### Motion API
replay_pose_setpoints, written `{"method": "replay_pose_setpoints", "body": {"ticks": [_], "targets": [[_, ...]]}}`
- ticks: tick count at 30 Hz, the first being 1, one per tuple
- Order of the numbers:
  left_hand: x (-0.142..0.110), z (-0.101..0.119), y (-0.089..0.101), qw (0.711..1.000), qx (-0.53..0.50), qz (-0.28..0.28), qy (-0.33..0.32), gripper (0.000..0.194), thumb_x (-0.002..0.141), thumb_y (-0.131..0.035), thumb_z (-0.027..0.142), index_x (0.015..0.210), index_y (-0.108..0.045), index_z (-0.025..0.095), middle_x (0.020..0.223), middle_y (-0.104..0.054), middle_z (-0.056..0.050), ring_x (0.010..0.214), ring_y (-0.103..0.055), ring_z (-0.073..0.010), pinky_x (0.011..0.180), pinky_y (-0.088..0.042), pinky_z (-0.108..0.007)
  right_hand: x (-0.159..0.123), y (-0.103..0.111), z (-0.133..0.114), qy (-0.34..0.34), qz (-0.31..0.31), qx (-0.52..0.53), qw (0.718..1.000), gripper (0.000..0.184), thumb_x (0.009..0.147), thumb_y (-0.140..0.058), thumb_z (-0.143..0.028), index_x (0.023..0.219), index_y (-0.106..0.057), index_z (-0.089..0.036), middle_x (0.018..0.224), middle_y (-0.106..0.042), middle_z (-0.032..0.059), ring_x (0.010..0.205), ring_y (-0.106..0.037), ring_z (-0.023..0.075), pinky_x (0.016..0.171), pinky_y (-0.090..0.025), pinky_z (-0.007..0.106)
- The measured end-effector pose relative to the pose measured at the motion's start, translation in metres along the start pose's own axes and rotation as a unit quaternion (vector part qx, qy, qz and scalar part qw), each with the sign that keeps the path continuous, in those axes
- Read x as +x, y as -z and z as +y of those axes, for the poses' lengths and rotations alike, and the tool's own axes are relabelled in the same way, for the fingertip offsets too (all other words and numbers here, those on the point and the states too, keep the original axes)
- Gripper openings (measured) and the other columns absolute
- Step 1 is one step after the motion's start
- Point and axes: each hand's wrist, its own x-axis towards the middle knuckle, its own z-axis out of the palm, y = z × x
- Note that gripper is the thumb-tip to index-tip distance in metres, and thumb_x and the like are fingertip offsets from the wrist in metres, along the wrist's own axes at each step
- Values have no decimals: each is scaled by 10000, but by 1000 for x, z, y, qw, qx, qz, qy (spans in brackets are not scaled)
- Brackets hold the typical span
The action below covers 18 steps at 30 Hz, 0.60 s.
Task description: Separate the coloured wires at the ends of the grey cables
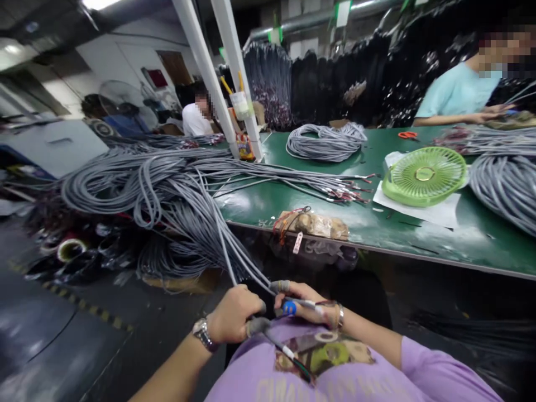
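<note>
Person is working at lap level, just in front of the green table [486, 243]. Left hand [237, 315] is curling tightly, gripping a gray cable [278, 341]; that cable's end, white label plus colored wires, is hanging over the purple shirt [238, 377]. Right hand [304, 301] is half curling, pinching a second cable [302, 302], labeled end pointing toward the wrist. Small blue item [288, 308] is sitting against the right fingers; can't tell if held. Gray strands are running from the hands up to a big cable pile [188, 204], which is spilling over the table's edge. Green fan [425, 176] is lying farther right. Co-worker in light blue [458, 92] is sitting across, handling cables.
</note>
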Motion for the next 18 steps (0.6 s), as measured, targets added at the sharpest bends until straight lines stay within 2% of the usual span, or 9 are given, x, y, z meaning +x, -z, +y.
{"method": "replay_pose_setpoints", "body": {"ticks": [2,4,7,9,11,12,14,16,18], "targets": [[-1,17,-10,997,-71,-26,-32,576,885,-295,656,810,-644,204,600,-599,-31,577,-548,-172,616,-353,-308,2,-5,-2,-34,24,39,998,459,818,-658,-444,1171,-589,-159,956,-660,61,720,-556,106,641,-447,242],[1,28,-12,991,-115,-55,-46,511,862,-388,648,872,-646,207,644,-621,-25,612,-568,-172,633,-374,-300,4,-9,-1,-72,60,96,991,449,782,-706,-400,1142,-594,-156,977,-674,66,632,-521,77,566,-419,214],[11,42,-14,990,-96,-83,-68,325,840,-512,492,836,-630,190,673,-634,-38,602,-571,-174,581,-375,-291,6,-11,4,-96,114,178,973,482,700,-781,-306,1119,-601,-151,1025,-689,88,592,-504,61,499,-378,184],[22,50,-19,990,-63,-71,-105,228,829,-513,374,756,-617,185,630,-615,-48,572,-566,-183,558,-380,-297,5,-12,8,-102,142,216,961,504,665,-799,-266,1114,-600,-152,1072,-688,101,589,-511,59,487,-381,178],[35,56,-26,991,-70,-19,-115,209,840,-496,319,780,-639,179,632,-623,-62,598,-592,-201,587,-422,-306,3,-12,11,-97,154,251,951,528,638,-811,-236,1114,-598,-153,1102,-682,108,633,-550,72,514,-411,181],[41,58,-29,990,-100,14,-98,218,858,-487,313,848,-657,176,679,-648,-72,651,-619,-210,625,-451,-310,1,-11,12,-86,157,266,947,531,630,-815,-232,1108,-599,-151,1082,-686,103,663,-572,82,538,-430,185],[51,57,-36,977,-185,101,-15,258,910,-452,296,1026,-655,185,855,-693,-91,805,-656,-214,735,-489,-317,-1,-10,14,-57,168,276,945,469,637,-811,-251,1050,-617,-140,938,-697,67,659,-583,86,559,-451,188],[59,52,-40,949,-246,187,64,295,936,-447,291,1166,-610,204,1071,-675,-106,985,-638,-218,873,-479,-346,-1,-8,17,-46,177,257,949,359,663,-791,-282,949,-635,-131,766,-661,16,592,-559,74,537,-457,184],[63,45,-43,940,-254,217,74,352,924,-492,306,1255,-567,211,1245,-609,-122,1157,-566,-244,999,-418,-401,0,-6,18,-58,163,218,960,282,680,-770,-303,862,-643,-128,669,-617,-13,537,-540,69,500,-463,184]]}}
